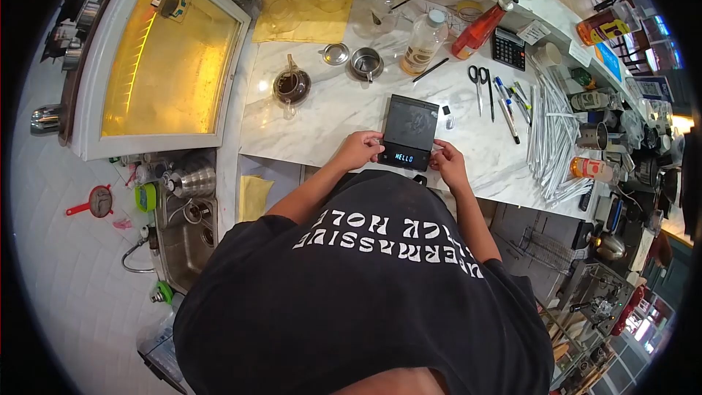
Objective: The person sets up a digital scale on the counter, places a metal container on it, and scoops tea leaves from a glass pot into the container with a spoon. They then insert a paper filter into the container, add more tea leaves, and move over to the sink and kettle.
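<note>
A black digital scale point(411, 123) lies near the front edge of the marble counter, its display lit with "HELLO". My left hand point(360, 150) grips the scale's left front corner, fingers curled against its side. On the opposite side, my right hand point(450, 164) pinches the right front edge with thumb and fingertips. Behind the scale to the left are a small metal cup point(365, 64), a round metal lid point(336, 54) and a glass pot of dark liquid point(292, 86). A small black piece point(446, 110) rests just right of the scale.
Right of the scale lie scissors point(479, 88), pens point(506, 111) and a pile of wrapped straws point(552, 139). A clear bottle point(424, 42), a red bottle point(479, 29) and a calculator point(509, 48) stand farther back. A sink point(179, 249) is at left, below an open glass-fronted door point(172, 58).
</note>
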A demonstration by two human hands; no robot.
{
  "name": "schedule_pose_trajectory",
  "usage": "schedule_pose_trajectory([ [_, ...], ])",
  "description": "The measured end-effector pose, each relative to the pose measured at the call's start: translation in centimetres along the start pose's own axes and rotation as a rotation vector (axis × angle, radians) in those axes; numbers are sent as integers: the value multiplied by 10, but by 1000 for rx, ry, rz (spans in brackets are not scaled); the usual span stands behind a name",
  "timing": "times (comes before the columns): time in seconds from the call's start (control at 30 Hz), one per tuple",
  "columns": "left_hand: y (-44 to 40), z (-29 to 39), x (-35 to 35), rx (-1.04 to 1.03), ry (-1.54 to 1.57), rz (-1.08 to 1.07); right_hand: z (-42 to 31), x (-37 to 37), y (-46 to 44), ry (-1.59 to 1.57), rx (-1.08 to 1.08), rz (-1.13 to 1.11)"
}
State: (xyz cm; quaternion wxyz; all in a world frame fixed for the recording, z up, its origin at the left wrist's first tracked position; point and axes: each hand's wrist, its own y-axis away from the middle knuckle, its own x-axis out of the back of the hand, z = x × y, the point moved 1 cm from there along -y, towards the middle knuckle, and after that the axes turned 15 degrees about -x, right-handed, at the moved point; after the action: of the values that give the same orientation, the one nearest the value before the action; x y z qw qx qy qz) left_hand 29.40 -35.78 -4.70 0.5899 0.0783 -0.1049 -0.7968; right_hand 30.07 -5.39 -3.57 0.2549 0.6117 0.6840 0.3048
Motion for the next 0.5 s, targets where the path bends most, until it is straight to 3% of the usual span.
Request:
schedule_pose_trajectory([
  [0.33,-5,15,9,55,-44,-10,-2,10,-7,-1,-31,-19],
  [0.5,-8,25,36,-34,-137,177,-36,20,3,31,14,117],
])
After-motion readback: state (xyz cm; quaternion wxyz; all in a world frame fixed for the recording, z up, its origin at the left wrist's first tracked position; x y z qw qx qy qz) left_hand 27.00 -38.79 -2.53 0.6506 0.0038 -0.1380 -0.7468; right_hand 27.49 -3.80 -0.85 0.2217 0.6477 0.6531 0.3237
